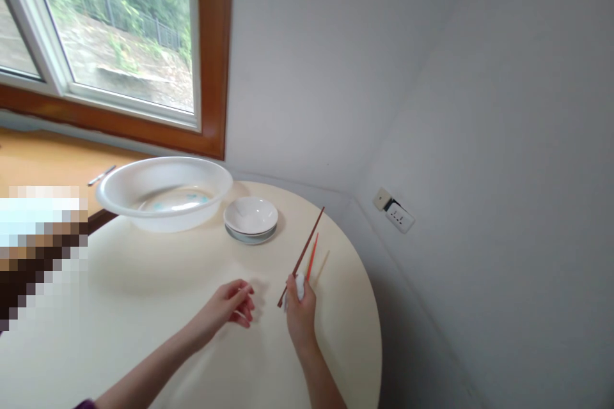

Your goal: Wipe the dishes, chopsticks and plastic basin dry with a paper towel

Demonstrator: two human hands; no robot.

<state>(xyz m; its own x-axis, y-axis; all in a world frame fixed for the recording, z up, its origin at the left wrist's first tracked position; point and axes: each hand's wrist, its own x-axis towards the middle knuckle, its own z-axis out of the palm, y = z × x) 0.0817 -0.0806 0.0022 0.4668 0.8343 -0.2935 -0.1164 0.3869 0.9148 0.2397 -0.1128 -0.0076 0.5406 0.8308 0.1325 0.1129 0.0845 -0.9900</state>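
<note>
My right hand (300,313) is closed around a pair of chopsticks (303,254), one dark brown and one red, which point up and away over the round cream table (167,326). Something white, perhaps a tissue, shows between its fingers. My left hand (233,307) hovers just left of it with fingers loosely curled and nothing in it. Beyond the chopsticks sits a short stack of small white bowls (251,217).
A large white plastic basin (165,192) stands at the table's far edge, left of the bowls. A pen (102,175) lies on the wooden sill under the window. A wall socket (394,211) sits low on the right wall. A blurred patch covers the left edge.
</note>
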